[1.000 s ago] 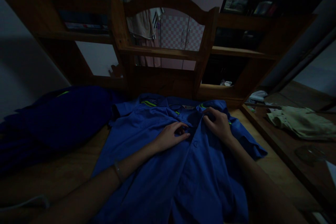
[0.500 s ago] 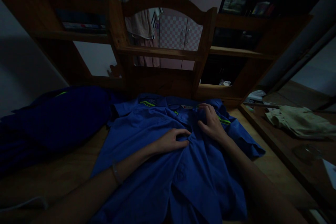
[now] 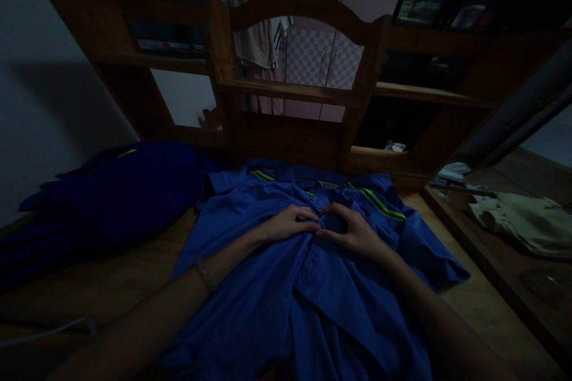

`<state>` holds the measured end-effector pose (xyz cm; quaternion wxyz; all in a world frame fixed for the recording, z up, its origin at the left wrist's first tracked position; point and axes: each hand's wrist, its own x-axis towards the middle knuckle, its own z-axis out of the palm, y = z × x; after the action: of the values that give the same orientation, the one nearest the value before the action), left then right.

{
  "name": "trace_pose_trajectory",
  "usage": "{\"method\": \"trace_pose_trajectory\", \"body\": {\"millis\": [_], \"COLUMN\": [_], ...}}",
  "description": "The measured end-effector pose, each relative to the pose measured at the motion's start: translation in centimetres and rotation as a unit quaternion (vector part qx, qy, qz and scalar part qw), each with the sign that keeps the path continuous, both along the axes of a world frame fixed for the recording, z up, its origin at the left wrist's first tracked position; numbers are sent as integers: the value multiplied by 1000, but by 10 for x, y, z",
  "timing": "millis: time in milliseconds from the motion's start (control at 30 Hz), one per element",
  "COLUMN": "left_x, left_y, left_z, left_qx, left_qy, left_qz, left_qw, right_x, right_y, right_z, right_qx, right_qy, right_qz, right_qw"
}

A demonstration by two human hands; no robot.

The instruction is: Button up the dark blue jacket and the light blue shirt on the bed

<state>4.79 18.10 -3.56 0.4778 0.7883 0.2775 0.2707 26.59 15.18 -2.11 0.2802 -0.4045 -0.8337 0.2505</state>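
Note:
A blue button-up shirt with neon yellow stripes lies spread face up on a wooden surface, collar toward the headboard. My left hand and my right hand meet on its chest, just below the collar. Both pinch the front placket fabric, fingertips almost touching each other. A button shows a little below my hands. The room is dim.
A darker blue garment is heaped at the left. A wooden headboard with shelves stands behind the shirt. A pale green cloth lies on the wooden ledge at the right. Clothes hang beyond the headboard.
My right hand came down from the collar and both hands drew together at the shirt's centre front. The view shifted slightly to the left.

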Motion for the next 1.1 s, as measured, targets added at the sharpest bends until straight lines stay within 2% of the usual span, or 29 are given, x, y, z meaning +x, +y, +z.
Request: {"method": "trace_pose_trajectory", "body": {"millis": [100,167,300,467,600,700,833,1100], "left_x": [-7,-9,-8,-2,0,0,2,1], "left_y": [5,6,5,-1,-4,-6,-7,-4], "left_z": [0,0,-1,-1,-1,-2,-6,-8], "left_qx": [-8,-11,-8,7,5,-5,-15,0], "left_qy": [6,11,19,32,24,12,21,13], "left_qz": [-62,-81,-69,-33,-39,-56,-65,-50], "left_qw": [998,997,997,999,999,998,998,999], "right_x": [2,4,9,12,12,11,11,14], "right_y": [3,6,10,11,9,6,4,9], "right_z": [4,4,-1,-5,1,8,11,2], "right_qx": [-95,-145,-220,-266,-301,-340,-352,-310], "right_qy": [45,78,91,84,93,64,34,71], "right_qz": [14,23,46,65,87,111,121,71], "right_qw": [994,986,970,958,945,932,927,946]}}
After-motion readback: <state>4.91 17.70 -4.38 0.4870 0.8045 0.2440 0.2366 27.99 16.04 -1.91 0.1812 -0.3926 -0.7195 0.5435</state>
